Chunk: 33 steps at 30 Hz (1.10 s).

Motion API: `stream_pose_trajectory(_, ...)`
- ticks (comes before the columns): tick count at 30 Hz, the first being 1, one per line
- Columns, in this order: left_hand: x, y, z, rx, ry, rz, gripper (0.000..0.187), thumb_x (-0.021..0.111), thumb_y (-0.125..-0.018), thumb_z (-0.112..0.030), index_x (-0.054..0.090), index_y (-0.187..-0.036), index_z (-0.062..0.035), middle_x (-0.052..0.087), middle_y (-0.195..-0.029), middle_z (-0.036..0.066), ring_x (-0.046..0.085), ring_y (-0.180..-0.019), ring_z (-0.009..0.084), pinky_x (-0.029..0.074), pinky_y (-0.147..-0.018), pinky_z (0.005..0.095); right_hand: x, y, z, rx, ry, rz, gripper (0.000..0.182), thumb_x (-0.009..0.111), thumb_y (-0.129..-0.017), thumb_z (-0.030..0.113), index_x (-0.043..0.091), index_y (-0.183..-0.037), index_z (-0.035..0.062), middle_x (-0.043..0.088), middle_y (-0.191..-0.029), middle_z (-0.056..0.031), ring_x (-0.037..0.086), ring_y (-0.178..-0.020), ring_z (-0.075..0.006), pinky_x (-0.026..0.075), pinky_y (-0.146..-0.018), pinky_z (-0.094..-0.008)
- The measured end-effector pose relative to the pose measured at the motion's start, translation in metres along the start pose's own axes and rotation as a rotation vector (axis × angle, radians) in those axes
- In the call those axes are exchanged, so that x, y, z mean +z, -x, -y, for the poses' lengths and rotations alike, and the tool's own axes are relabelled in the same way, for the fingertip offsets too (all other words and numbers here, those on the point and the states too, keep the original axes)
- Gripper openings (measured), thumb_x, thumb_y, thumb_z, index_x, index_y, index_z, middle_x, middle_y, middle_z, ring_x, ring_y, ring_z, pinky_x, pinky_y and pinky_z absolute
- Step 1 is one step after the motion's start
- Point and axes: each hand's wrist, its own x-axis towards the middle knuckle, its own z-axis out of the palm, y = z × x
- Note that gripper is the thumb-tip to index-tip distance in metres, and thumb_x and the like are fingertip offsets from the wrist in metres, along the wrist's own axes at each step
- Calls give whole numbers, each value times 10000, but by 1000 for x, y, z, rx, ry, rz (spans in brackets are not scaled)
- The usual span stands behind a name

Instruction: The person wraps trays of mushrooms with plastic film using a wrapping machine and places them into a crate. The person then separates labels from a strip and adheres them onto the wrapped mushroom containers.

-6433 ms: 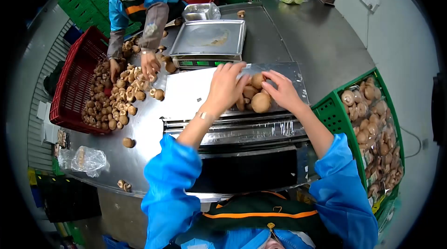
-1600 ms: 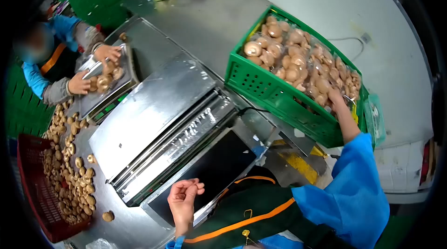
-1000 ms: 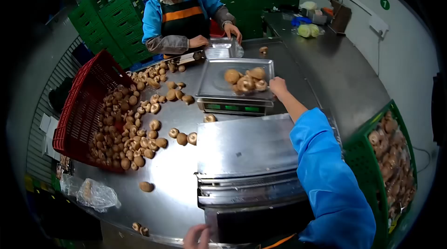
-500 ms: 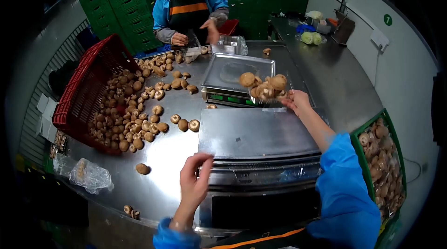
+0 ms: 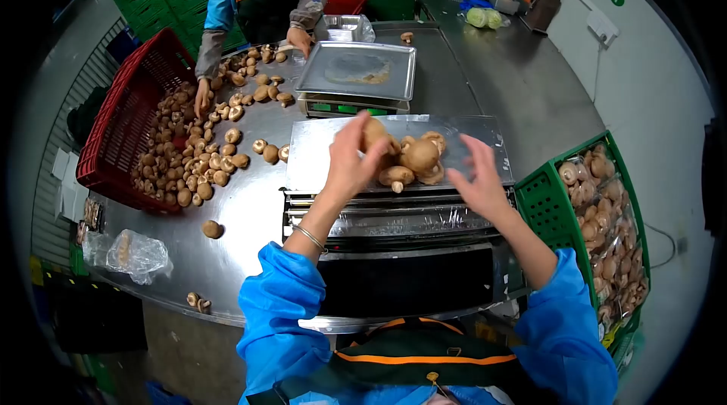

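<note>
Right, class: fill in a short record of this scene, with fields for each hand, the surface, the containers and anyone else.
left hand: touching pile of brown mushrooms
right hand: open, beside the pile
surface: shiny steel wrapping plate
behind: empty metal scale tray
right side: green plastic crate of packed mushrooms
opposite: co-worker's hand among loose mushrooms by red plastic basket

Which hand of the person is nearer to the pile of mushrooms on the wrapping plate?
Left. The left hand touches the mushroom pile at its left side; the right hand is just right of it, apart.
</note>
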Motion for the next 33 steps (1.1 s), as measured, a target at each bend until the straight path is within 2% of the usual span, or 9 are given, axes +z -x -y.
stream_pose_trajectory(1,2,1,0,33,-218,347,554,573,-825,-346,410,-1241,-18,465,-1208,211,472,-1091,330,385,-906,408,4,-4,8,-205,90,-19,577,600,-787,207,355,-1287,54,334,-1316,-172,408,-1161,-286,355,-941,-423)
stream_pose_trajectory(4,24,16,0,-176,-229,480,698,457,-851,-498,259,-1348,-49,230,-1394,222,196,-1309,352,178,-1020,514,27,-22,8,-467,309,67,525,626,-764,269,452,-1237,122,377,-1283,-132,346,-1198,-332,286,-985,-448)
stream_pose_trajectory(8,2,12,-9,13,-256,336,770,568,-779,-517,284,-1352,-89,237,-1370,241,221,-1269,401,188,-1012,514,25,-31,-2,-411,44,108,450,633,-752,212,511,-1176,126,420,-1232,-111,377,-1157,-325,318,-957,-422)
stream_pose_trajectory(11,-7,13,-22,277,-383,522,764,754,-640,-317,399,-1298,-156,325,-1324,149,276,-1237,363,232,-996,484,23,-33,-4,-374,13,75,437,633,-732,151,521,-1152,110,444,-1184,-110,407,-1095,-317,339,-932,-408)
stream_pose_trajectory(18,29,22,-14,234,-238,161,668,782,-576,-212,471,-1156,-99,416,-1215,82,360,-1145,318,277,-934,434,22,-38,-12,-302,-1,-54,470,651,-687,122,521,-1137,90,455,-1090,-114,408,-1020,-295,334,-908,-381)
stream_pose_trajectory(22,53,29,-26,125,-452,151,828,748,-628,-325,338,-1315,-112,323,-1273,161,279,-1193,357,270,-935,480,23,-36,-15,-268,-1,37,570,657,-660,166,484,-1202,137,399,-1212,-131,353,-1112,-321,275,-968,-415)
stream_pose_trajectory(29,12,5,-6,-64,158,555,655,587,-680,-108,377,-1300,-74,301,-1353,200,263,-1253,374,260,-1032,426,16,-41,5,-544,184,55,474,724,-654,316,576,-1063,126,406,-1217,-95,309,-1182,-293,178,-1010,-498)
stream_pose_trajectory(30,7,2,3,-97,229,558,571,558,-721,-58,438,-1279,-86,353,-1343,141,363,-1217,273,372,-961,348,16,-42,7,-565,197,63,441,723,-658,305,584,-1030,114,422,-1195,-87,315,-1176,-290,185,-1008,-492)
stream_pose_trajectory(33,4,-2,5,-58,110,442,413,564,-811,-82,495,-1218,-74,521,-1173,147,492,-1079,262,414,-907,331,22,-42,11,-597,125,28,332,727,-651,226,587,-915,81,515,-1036,-46,379,-1119,-256,219,-989,-459)
